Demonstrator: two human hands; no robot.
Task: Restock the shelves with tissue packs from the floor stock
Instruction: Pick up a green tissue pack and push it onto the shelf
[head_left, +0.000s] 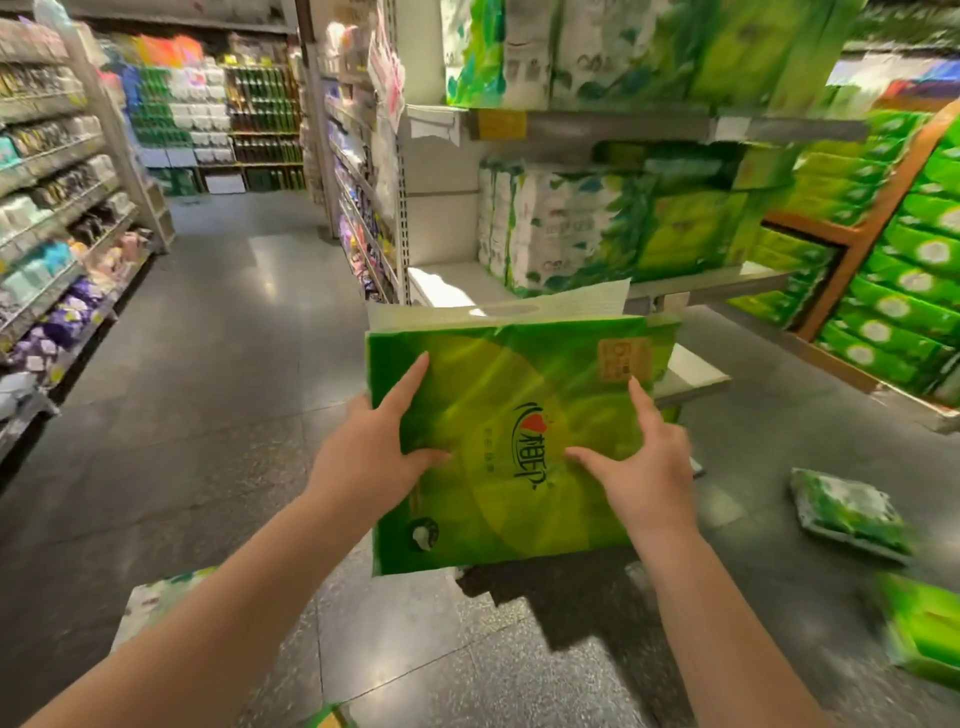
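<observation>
I hold a large green tissue pack (519, 415) with a white handle strip upright in front of me, at mid-height. My left hand (371, 452) grips its left edge, thumb and forefinger lying on the front face. My right hand (641, 465) grips the right edge the same way. Just beyond the pack is the white shelf (447, 286), bare at its left end, with green and white tissue packs (571, 228) stacked further right. More packs fill the upper shelf (623, 52).
Loose tissue packs lie on the dark tiled floor: one at right (852, 512), one at lower right (924, 629), one at lower left (156, 603). A wooden rack of green packs (909, 291) stands at right. The aisle runs ahead on the left, between stocked shelves (52, 234).
</observation>
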